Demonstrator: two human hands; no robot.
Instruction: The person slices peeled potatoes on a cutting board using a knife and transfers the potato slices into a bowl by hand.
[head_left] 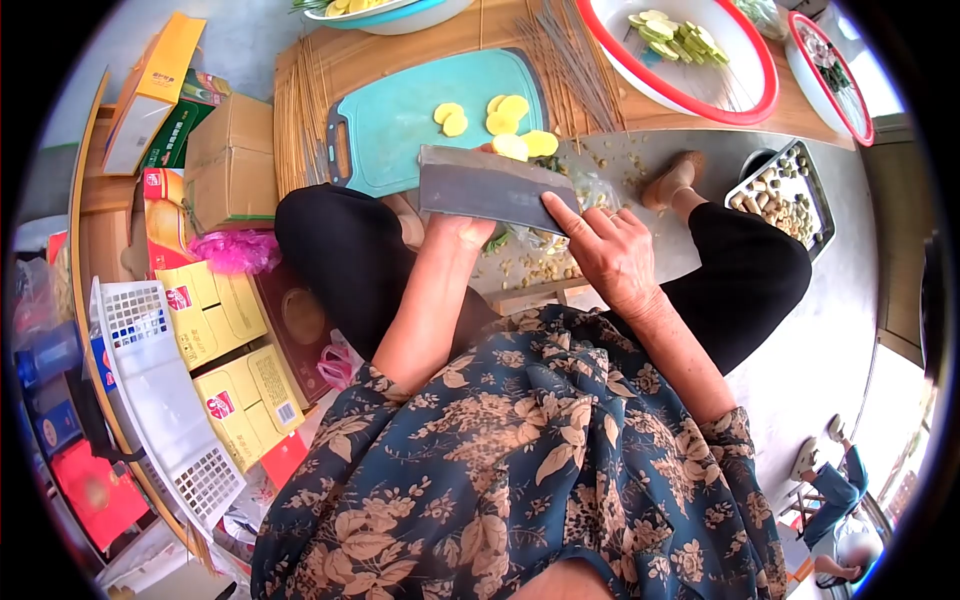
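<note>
A wide dark cleaver [495, 187] is tilted in front of the turquoise cutting board's near edge. My right hand [612, 252] grips its right end, with the index finger stretched along the blade; the handle is hidden. Behind the blade is my left hand [468, 229], with only the wrist and heel of the palm clearly showing, so its fingers and anything in them are hidden. Just beyond the blade's upper edge are yellow slices [541, 143]. More round yellow slices [502, 124] lie on the cutting board [400, 110].
Thin skewers [303, 120] lie left of the board, others to its right. A red-rimmed basin [765, 90] holds green-edged pieces. A metal tray [822, 215] of small pieces stands on the right. Boxes [235, 160] and a white basket [165, 400] are at left. Another person [838, 500] sits lower right.
</note>
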